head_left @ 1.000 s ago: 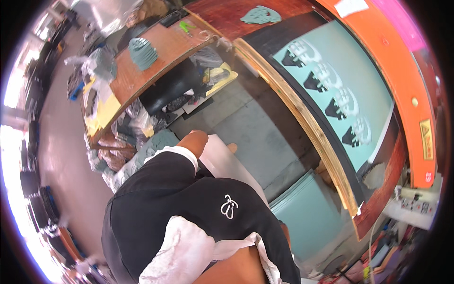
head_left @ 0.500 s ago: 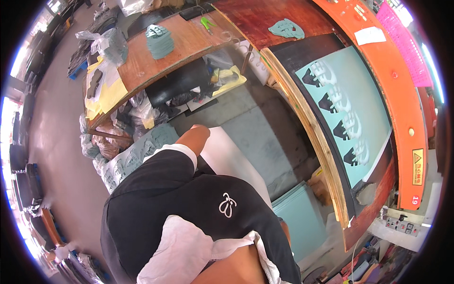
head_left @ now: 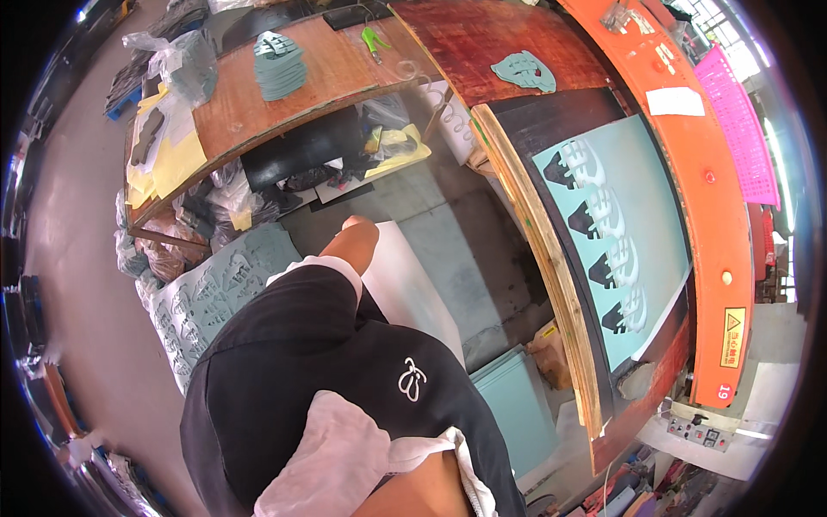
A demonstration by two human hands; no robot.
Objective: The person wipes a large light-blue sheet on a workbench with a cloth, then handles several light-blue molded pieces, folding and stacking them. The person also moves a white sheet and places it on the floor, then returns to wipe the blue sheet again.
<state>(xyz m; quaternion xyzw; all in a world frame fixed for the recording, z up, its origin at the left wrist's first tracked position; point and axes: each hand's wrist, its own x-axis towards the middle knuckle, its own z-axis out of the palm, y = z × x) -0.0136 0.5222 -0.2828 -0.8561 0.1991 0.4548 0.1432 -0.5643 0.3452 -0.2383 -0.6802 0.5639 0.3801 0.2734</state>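
Observation:
A dark shirt with a white collar [head_left: 336,439] fills the lower middle. From its white-edged sleeve a bent bare arm [head_left: 355,246] sticks out over the floor; the hand belonging to it is hidden. My right hand does not show either. Just beside the arm, a long white sheet [head_left: 413,280] slants down behind the shirt. Left of the sleeve lies a grey-green sheet covered in cut-out shapes [head_left: 233,280]. To the right of the shirt stands a stack of plain teal sheets [head_left: 517,414].
A wood-edged table [head_left: 538,250] carries a teal sheet [head_left: 659,224] with black and pale cut patterns. An orange machine beam [head_left: 711,284] runs beyond it. On the far bench [head_left: 336,65] sit stacked teal pieces [head_left: 280,69] and a green-handled tool [head_left: 372,41]. Plastic bags [head_left: 177,237] crowd beneath.
The view has turned a little, so the far bench sits further left and the orange beam's near end lower. The arm and sleeve keep nearly the same pose.

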